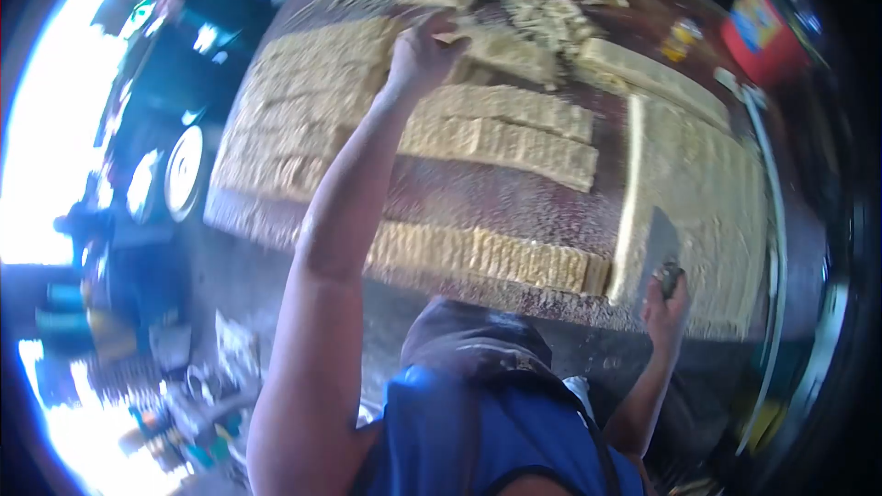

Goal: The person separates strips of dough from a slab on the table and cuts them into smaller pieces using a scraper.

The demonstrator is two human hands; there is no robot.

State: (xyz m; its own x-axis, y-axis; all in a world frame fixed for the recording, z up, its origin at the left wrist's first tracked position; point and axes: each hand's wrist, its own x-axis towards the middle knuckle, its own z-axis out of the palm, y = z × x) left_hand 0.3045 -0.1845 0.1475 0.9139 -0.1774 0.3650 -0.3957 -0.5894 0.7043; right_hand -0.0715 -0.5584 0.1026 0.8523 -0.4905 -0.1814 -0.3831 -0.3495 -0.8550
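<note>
Rows of pale, ridged dough-like strips [496, 138] lie on a dark red table [496, 193] dusted with pale powder. My left hand [424, 53] is raised over the strips at the back, its fingers apart and slightly curled. Nothing shows between them. At the right, my right hand [665, 298] grips the dark handle of a flat metal scraper [661, 243], its blade over a wide pale slab [703, 193]. A single ridged row [487, 255] runs along the table's near edge, left of the scraper.
A red container [761, 32] stands at the back right, near a small yellow-labelled item [681, 39]. Broken pale pieces [556, 23] lie at the back. A long pale rod [776, 193] runs down the right side. Cluttered things lie on the floor at left.
</note>
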